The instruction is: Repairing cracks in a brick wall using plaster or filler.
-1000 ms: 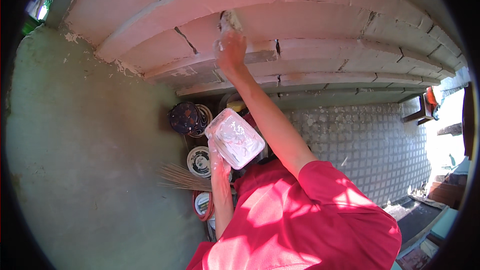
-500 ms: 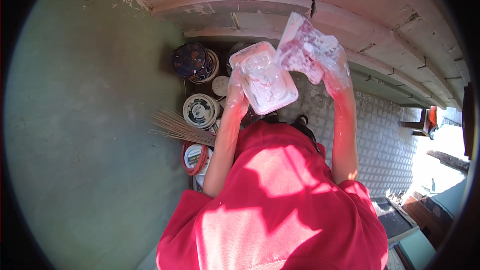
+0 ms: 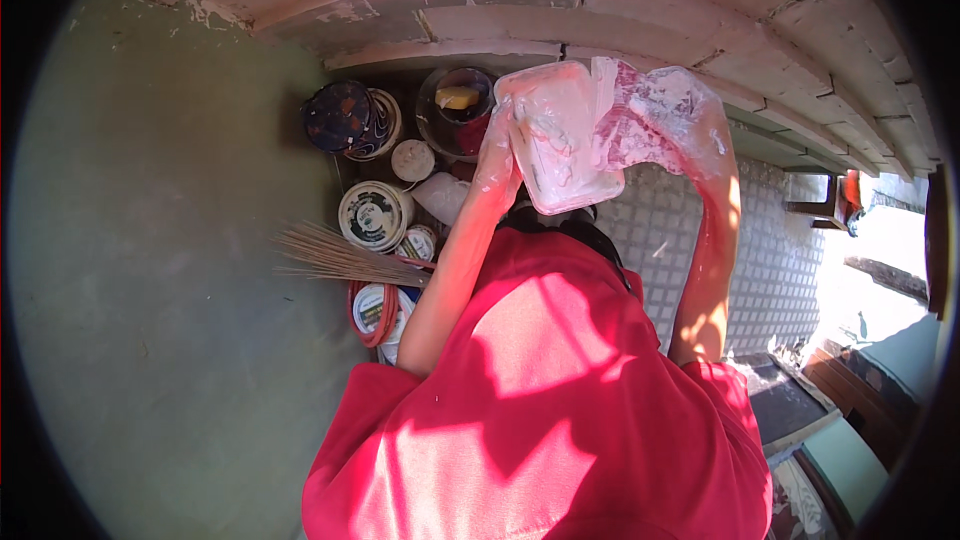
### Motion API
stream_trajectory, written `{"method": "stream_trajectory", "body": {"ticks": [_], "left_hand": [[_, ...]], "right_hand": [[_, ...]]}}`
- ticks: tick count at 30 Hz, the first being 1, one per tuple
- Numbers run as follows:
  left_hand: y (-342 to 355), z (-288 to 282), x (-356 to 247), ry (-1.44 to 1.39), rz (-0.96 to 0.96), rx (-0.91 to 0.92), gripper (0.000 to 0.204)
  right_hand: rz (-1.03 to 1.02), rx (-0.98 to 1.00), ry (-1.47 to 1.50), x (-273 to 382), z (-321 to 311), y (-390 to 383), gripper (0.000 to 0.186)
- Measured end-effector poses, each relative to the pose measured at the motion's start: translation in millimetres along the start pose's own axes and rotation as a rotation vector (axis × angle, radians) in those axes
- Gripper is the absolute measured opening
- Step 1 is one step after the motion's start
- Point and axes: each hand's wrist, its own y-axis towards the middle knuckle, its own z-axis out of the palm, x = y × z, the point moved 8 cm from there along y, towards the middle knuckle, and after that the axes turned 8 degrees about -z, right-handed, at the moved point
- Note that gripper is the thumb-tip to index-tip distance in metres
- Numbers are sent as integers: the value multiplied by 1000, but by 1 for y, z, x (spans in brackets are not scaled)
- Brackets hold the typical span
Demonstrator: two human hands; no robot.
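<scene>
My left hand (image 3: 500,155) grips the left side of a shallow rectangular plastic tub (image 3: 583,198), which is tilted so its inside shows. White paste (image 3: 553,125) lies smeared and lumpy across the tub's bottom. My right hand (image 3: 708,140), coated with the same white stuff, is closed on a flat red spreader (image 3: 632,125) streaked with white. The spreader's straight edge is at the tub's right rim; whether they touch I cannot tell. White smears also mark my left fingers and both forearms. Some fingers of both hands are hidden.
Along the green wall (image 3: 180,260) stand a dark paint-stained bucket (image 3: 338,115), a lidded white bucket (image 3: 372,217) and a round basin (image 3: 440,110) with a yellow block (image 3: 458,98). A stick broom (image 3: 345,255) leans near a red hose (image 3: 360,318). Pale beams cross above.
My right hand has lowered the spreader and turned it, bringing its edge to the tub's right rim. The view has shifted right, showing more of the basin.
</scene>
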Motion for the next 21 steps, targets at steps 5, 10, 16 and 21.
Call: {"method": "stream_trajectory", "body": {"ticks": [5, 10, 16, 21], "left_hand": [[11, 23, 7, -46, -42, 44, 53], [19, 36, 13, -9, -33, 86, 52], [32, 31, 20, 58, -47, 53, 53], [34, 40, 13, 61, -49, 65, 53]], "right_hand": [[-210, 88, -319, 20, 20, -4, 31], [-314, 77, -558, 7, 20, -6, 32], [-312, 52, -533, 2, 20, -4, 31], [-289, 76, -455, 5, 10, 6, 29]]}}
